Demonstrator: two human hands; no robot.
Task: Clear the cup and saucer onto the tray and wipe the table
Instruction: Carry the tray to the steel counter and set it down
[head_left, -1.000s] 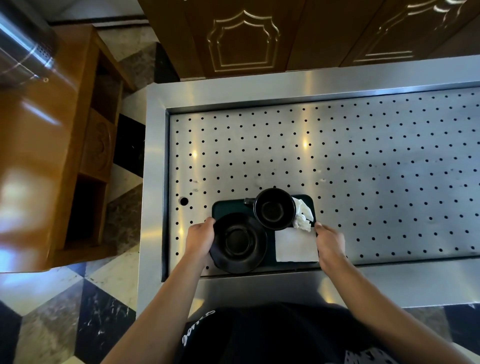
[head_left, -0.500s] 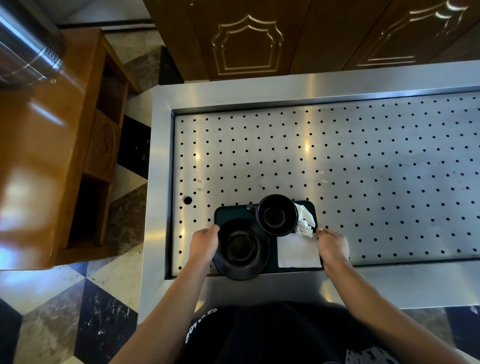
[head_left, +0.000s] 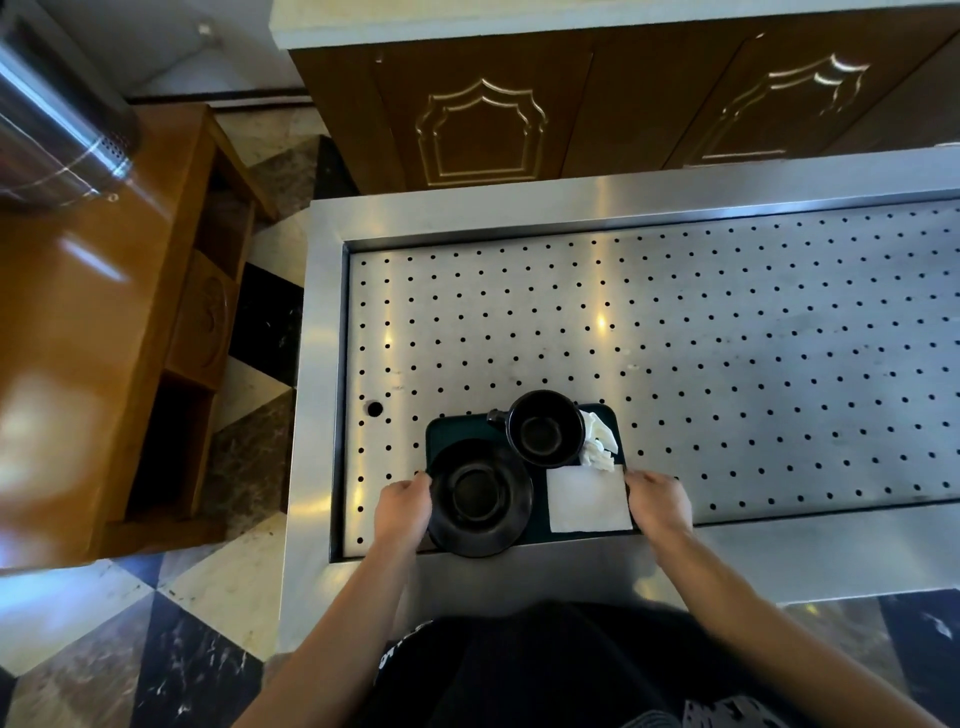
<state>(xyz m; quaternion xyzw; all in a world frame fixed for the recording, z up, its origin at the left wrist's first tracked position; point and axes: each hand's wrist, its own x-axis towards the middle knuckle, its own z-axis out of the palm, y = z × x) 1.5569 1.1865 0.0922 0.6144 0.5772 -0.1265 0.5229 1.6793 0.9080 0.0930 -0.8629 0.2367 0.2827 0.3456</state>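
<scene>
A dark green tray (head_left: 441, 431) rests on the near left part of the perforated steel table (head_left: 727, 338). On the tray lie a black saucer (head_left: 480, 496), an empty black cup (head_left: 545, 428), a flat white napkin (head_left: 589, 499) and a crumpled white tissue (head_left: 600, 441). My left hand (head_left: 402, 506) grips the tray's left edge beside the saucer. My right hand (head_left: 657, 501) holds the tray's right edge next to the napkin.
A wooden side cabinet (head_left: 104, 338) stands to the left, with a steel cylinder (head_left: 57, 130) on top. Wooden cupboard doors (head_left: 483, 119) rise behind the table. The table has a raised steel rim (head_left: 317, 389). Checkered marble floor (head_left: 130, 649) lies at the lower left.
The view has shifted a little; the tray and both hands sit slightly further right and lower in the picture. Both hands keep hold of the tray's edges.
</scene>
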